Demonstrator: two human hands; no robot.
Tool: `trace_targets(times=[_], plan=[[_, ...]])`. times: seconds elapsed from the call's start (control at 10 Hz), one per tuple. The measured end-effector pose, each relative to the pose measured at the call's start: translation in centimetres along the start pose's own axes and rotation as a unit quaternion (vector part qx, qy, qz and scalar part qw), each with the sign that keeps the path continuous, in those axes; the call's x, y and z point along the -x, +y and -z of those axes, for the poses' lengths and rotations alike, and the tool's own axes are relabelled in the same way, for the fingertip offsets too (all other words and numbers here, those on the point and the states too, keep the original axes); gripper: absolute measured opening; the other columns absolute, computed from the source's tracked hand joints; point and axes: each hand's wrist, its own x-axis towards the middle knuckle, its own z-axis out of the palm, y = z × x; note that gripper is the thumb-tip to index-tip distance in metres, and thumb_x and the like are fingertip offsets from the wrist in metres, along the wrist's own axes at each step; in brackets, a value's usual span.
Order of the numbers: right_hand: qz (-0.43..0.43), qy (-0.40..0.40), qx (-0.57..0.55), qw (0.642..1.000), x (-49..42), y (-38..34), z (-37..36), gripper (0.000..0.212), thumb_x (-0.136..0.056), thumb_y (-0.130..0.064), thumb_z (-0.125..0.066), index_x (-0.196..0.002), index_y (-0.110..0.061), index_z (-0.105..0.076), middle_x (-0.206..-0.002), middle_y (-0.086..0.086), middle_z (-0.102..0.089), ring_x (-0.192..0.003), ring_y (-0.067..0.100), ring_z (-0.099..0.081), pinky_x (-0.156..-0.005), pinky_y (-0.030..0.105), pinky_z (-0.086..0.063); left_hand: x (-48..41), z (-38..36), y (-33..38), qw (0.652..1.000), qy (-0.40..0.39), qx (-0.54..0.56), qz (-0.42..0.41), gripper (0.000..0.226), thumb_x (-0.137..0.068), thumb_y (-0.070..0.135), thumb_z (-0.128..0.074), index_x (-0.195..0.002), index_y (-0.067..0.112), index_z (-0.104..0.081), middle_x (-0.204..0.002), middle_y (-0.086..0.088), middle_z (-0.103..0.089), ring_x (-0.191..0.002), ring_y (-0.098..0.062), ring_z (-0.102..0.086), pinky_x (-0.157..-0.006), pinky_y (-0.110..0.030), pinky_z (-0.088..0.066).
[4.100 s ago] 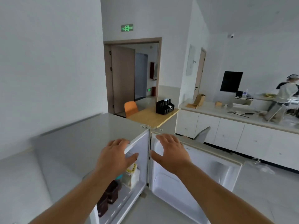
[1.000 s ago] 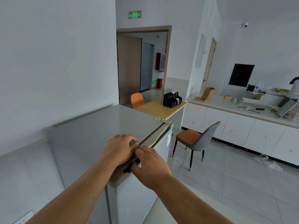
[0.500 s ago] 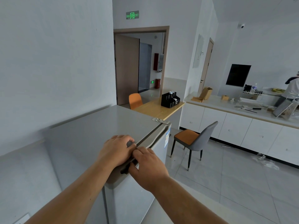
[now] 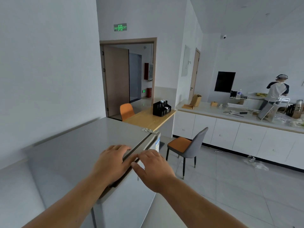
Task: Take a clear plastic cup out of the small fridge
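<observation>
The small fridge (image 4: 79, 155), a low box with a smooth silver-grey top and a pale door, is standing against the white wall, its door sitting shut or nearly so along a dark seam at the front edge. A metal hinge plate (image 4: 148, 130) is showing at the far corner and a blue-and-white sticker (image 4: 157, 143) on the door's upper part. The left hand (image 4: 111, 163) is lying flat on the fridge top, fingers spread and holding nothing, fingertips reaching the seam. The right hand (image 4: 153, 167) is resting open over the door's top edge, palm down, gripping nothing, its thumb lying just beside the left hand. The clear plastic cup is not showing anywhere; the fridge interior is hidden behind the door. The fridge's lower part is being cut off by the frame and both forearms. Beyond are standing a grey chair with an orange seat (image 4: 185, 147) and a wooden table (image 4: 148, 119).
</observation>
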Motion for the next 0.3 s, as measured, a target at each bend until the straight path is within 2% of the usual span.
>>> trace_targets(times=[0.1, 0.2, 0.3], plan=[[-0.029, 0.02, 0.001, 0.999, 0.8, 1.4, 2.2, 0.072, -0.1, -0.074, -0.018, -0.142, -0.029, -0.056, -0.148, -0.005, -0.057, -0.143, 0.016, -0.038, -0.118, 0.039, -0.031, -0.7, 0.3, 2.5, 1.0, -0.001, 0.005, -0.027, 0.079, -0.089, 0.08, -0.025, -0.143, 0.028, -0.052, -0.147, 0.005, -0.058, -0.137, -0.018, -0.047, -0.106, -0.04, -0.043], [-0.049, 0.048, 0.005, 0.998, 1.6, 3.1, 4.8, 0.076, -0.099, -0.077, -0.014, -0.143, -0.03, -0.055, -0.148, -0.007, -0.056, -0.142, 0.015, -0.039, -0.117, 0.039, -0.033, -1.6, 0.5, 5.6, 0.998, 0.003, 0.012, -0.058, 0.076, -0.092, 0.076, -0.027, -0.147, 0.028, -0.048, -0.153, 0.005, -0.051, -0.142, -0.017, -0.041, -0.11, -0.04, -0.04], [-0.062, 0.073, 0.019, 0.995, 2.4, 4.6, 7.6, 0.071, -0.101, -0.075, -0.016, -0.142, -0.032, -0.055, -0.148, -0.008, -0.056, -0.14, 0.015, -0.041, -0.114, 0.039, -0.034, -2.6, 0.8, 8.9, 0.996, 0.008, 0.023, -0.085, 0.081, -0.091, 0.077, -0.021, -0.148, 0.028, -0.048, -0.156, 0.004, -0.049, -0.143, -0.018, -0.039, -0.112, -0.04, -0.037]])
